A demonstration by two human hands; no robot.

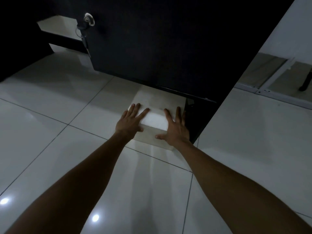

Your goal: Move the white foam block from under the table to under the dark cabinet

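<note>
**A:** Why are you working so low against the cabinet [160, 39]?

**B:** Because the gap under it is beginning just beyond your fingertips, and the block [155, 119] is lying on the floor [50, 115] with its far end already going in under that dark edge. The near end is sticking out toward you, under your palms.

**A:** And why are your hands lying flat?

**B:** You are pressing, I judge, not gripping. Your left hand [130, 121] is resting on the near left corner, fingers spread wide over the top, thumb on the near face. Your right hand [175, 127] is mirroring it on the right corner, fingers splayed, thumb pointing inward along the near face. Neither is closing around anything; that suits a push along the tiles.

**A:** What are you failing to see?

**B:** How deep the block is reaching under the cabinet, and what is sitting in the black gap just right of your right fingers. The key [84, 31], far beyond your left fingers, is barely showing in the gloom.
</note>
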